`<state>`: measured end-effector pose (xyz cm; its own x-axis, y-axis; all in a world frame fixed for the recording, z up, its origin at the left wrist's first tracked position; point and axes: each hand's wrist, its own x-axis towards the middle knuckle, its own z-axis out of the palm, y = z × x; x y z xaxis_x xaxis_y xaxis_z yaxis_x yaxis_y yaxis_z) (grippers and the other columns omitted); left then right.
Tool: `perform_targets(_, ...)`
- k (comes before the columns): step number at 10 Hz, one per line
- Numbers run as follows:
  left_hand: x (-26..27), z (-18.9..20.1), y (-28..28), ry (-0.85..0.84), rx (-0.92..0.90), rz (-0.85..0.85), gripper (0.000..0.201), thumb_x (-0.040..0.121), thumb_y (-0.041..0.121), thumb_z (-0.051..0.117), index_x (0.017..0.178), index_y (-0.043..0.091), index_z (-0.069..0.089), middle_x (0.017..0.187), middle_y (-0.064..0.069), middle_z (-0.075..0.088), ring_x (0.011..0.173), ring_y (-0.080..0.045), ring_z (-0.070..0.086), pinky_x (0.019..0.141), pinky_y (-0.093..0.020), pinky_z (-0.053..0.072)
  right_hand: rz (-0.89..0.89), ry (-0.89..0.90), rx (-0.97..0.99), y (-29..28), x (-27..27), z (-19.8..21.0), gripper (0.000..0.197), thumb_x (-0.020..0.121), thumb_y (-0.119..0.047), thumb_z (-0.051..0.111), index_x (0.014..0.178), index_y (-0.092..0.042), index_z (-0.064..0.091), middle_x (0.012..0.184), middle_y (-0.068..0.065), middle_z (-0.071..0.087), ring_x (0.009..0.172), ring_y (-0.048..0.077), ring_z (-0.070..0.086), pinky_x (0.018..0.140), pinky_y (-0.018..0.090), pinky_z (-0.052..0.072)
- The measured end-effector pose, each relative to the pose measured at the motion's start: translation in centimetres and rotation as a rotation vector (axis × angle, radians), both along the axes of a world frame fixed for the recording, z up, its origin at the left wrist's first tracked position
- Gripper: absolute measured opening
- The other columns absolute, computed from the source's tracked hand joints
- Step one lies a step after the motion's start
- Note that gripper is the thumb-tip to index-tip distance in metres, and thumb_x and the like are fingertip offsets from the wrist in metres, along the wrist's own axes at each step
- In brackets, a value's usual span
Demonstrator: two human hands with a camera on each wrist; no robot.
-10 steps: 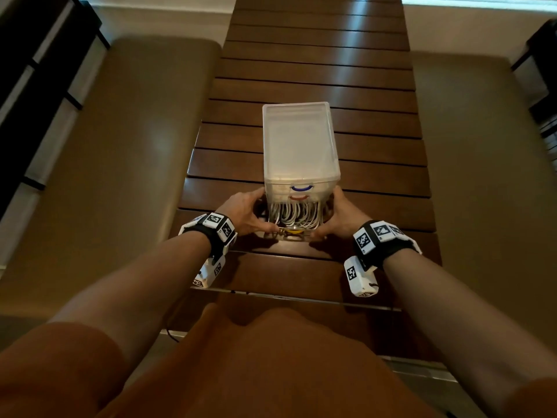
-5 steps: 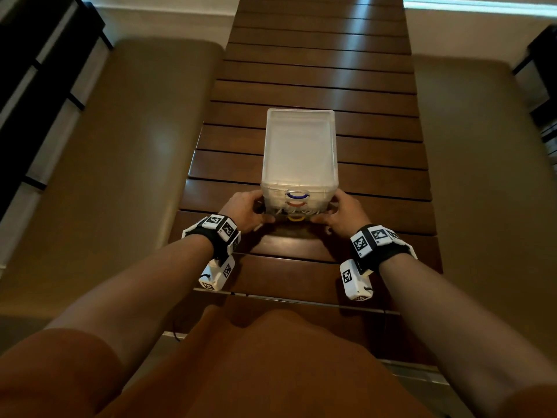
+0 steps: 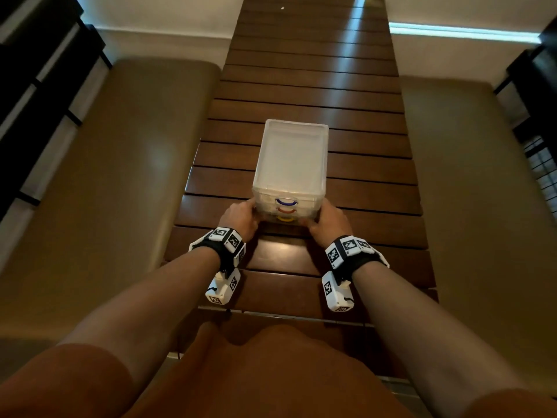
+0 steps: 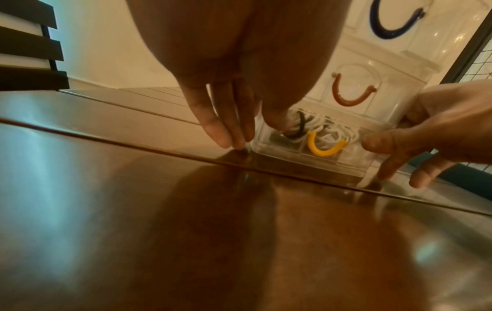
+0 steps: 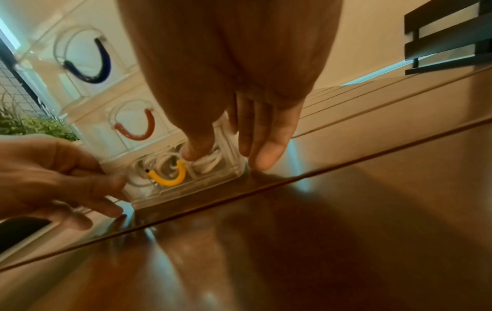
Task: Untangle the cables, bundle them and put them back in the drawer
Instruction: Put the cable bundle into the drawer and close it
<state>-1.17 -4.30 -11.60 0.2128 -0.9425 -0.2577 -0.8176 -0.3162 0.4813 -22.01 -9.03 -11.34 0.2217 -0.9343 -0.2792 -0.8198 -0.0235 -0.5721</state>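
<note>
A: Where is the translucent plastic three-drawer box (image 3: 291, 164)?

B: On the dark brown slatted wooden table (image 3: 307, 86), near the person, between both hands. Its bottom drawer with the yellow curved handle (image 4: 323, 147) is pushed in flush with the front.

A: And the cables?

B: The coiled white and black cables (image 4: 314, 128) lie inside that bottom drawer, seen through its clear front.

A: The left hand (image 3: 241, 218)?

B: Straight fingers lie flat along the box's left side, tips touching the table, thumb pressing the drawer front. Nothing is gripped.

A: The right hand (image 3: 330, 221)?

B: The same on the right side: fingers extended along the wall, thumb on the drawer face.

A: Other drawers?

B: A red-handled drawer (image 5: 137, 126) sits above, a blue-handled drawer (image 5: 89, 63) on top, both closed. Tan padded benches (image 3: 99, 182) flank the table.
</note>
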Motion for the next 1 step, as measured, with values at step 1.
perform_targets(1, 0.69, -0.18, 0.54, 0.235, -0.022, 0.093, 0.041, 0.087, 0.024, 0.067, 0.126, 0.026, 0.055, 0.105, 0.0, 0.071, 0.086, -0.025, 0.069, 0.078, -0.041, 0.059, -0.015, -0.107, 0.134, -0.23, -0.57, 0.57, 0.066, 0.082, -0.026, 0.074, 0.137, -0.021, 0.038, 0.125, 0.008, 0.062, 0.113, 0.029, 0.06, 0.092, 0.041, 0.051)
